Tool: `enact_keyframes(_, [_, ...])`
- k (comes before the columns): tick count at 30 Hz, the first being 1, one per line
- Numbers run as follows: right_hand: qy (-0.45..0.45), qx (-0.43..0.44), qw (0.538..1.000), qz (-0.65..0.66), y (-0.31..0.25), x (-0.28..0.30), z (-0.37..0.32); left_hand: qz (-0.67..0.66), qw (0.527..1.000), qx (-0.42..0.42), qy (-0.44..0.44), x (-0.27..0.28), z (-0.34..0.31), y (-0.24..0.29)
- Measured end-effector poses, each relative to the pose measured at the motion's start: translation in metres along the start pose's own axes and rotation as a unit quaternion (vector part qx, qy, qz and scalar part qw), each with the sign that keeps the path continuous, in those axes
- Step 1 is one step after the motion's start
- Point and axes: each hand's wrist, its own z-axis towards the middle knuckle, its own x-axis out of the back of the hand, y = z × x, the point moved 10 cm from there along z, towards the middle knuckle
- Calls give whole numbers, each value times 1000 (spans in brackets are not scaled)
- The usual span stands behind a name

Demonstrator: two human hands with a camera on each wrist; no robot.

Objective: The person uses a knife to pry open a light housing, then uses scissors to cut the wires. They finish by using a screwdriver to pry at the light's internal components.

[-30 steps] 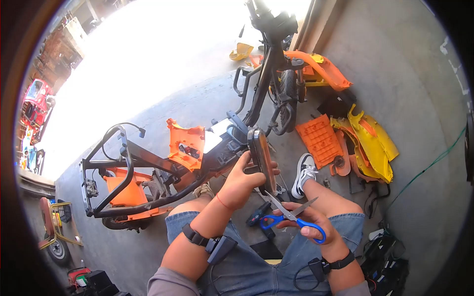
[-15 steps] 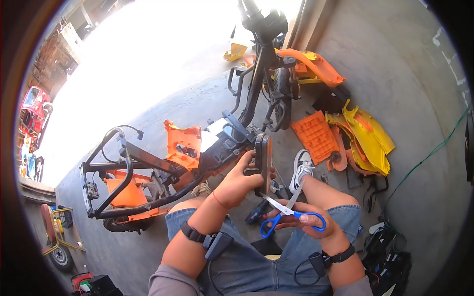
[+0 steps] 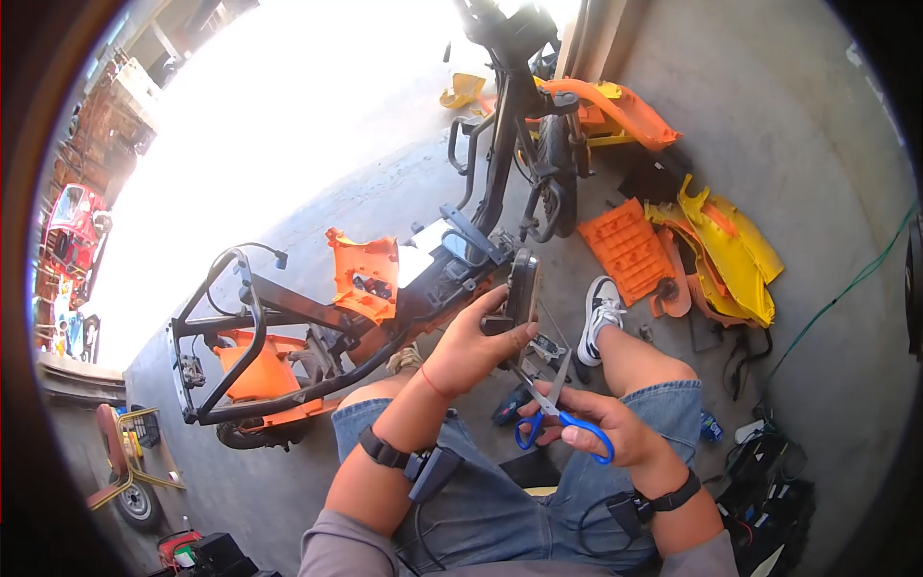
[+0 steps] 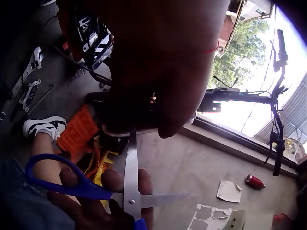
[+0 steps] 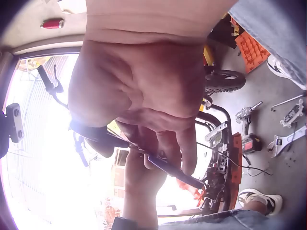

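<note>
In the head view the left hand (image 3: 473, 348) grips a dark, flat oblong part with a shiny rim (image 3: 522, 288), held upright. The right hand (image 3: 611, 423) holds blue-handled scissors (image 3: 565, 423), blades apart and pointing up toward the part's lower end. The left wrist view shows one scissor blade (image 4: 131, 167) reaching up to the part's edge, the other pointing sideways; the left hand (image 4: 168, 81) is dark there. Below the right hand (image 5: 139, 86) in the right wrist view, the blue handle (image 5: 175, 171) shows; the blades are hard to make out.
A stripped scooter frame (image 3: 260, 337) with an orange panel (image 3: 365, 274) stands ahead and left. Orange and yellow panels (image 3: 726, 250) lie at the right, near a green cable (image 3: 836, 300). A power drill (image 5: 247, 129) and an adjustable wrench (image 5: 287, 140) lie on the floor.
The scissors have shifted lower, their blades turned more upright and closer together. The dark part has tilted, showing less of its flat face. The head view has shifted slightly.
</note>
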Motion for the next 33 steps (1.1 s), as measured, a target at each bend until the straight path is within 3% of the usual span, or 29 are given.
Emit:
enact_keyframes(1, [0,0,1000,3,0,6,2,1,1000,2,1,0,0,-1])
enact_keyframes(3, [-55,-16,989,134,3,7,4,-1,1000,2,-12,-2,-1,-4])
enact_keyframes(5, [-56,-14,990,131,5,10,6,-19,999,14,-30,-3,-2,-1])
enact_keyframes(8, [-56,-23,998,27,8,12,9,-36,998,31,-40,-5,-1,-7])
enact_keyframes(9, [-74,-33,994,-79,7,12,10,-30,998,37,-34,-4,-1,-10])
enact_keyframes(10, [-92,-42,978,-183,6,13,12,-29,998,39,-32,-3,0,-10])
enact_keyframes(11, [-92,-42,978,-180,-2,14,15,-9,998,53,-21,-1,0,-12])
enact_keyframes(13, [-138,-40,932,-332,-12,9,18,12,997,70,-12,1,0,-17])
enact_keyframes(14, [-136,-40,933,-331,-14,12,20,-9,997,69,-12,2,1,-20])
enact_keyframes(17, [-161,-54,950,-263,-6,20,21,-29,997,71,-13,3,-1,-20])
enact_keyframes(19, [-146,-112,983,8,8,27,20,-12,998,47,-27,1,-1,-19])
enact_keyframes(20, [-134,-97,984,71,11,25,20,-11,998,47,-27,1,-2,-19])
enact_keyframes(24, [-101,-56,980,163,23,18,18,-29,998,54,-4,4,-3,-19])
enact_keyframes(26, [-84,-17,993,-80,22,20,20,-36,998,50,0,3,-3,-18])
enact_keyframes(27, [-84,-16,993,-77,16,20,21,-23,998,64,9,5,-2,-23])
enact_keyframes(29, [-132,-1,920,-369,-2,13,24,-9,997,80,17,8,-1,-31])
enact_keyframes(30, [-130,0,920,-369,-11,12,26,-14,997,78,19,9,0,-33])
enact_keyframes(32, [-159,-4,835,-527,-15,6,29,-18,997,77,19,10,3,-37])
enact_keyframes(33, [-159,-5,835,-527,-16,6,30,-25,997,71,22,10,4,-38])
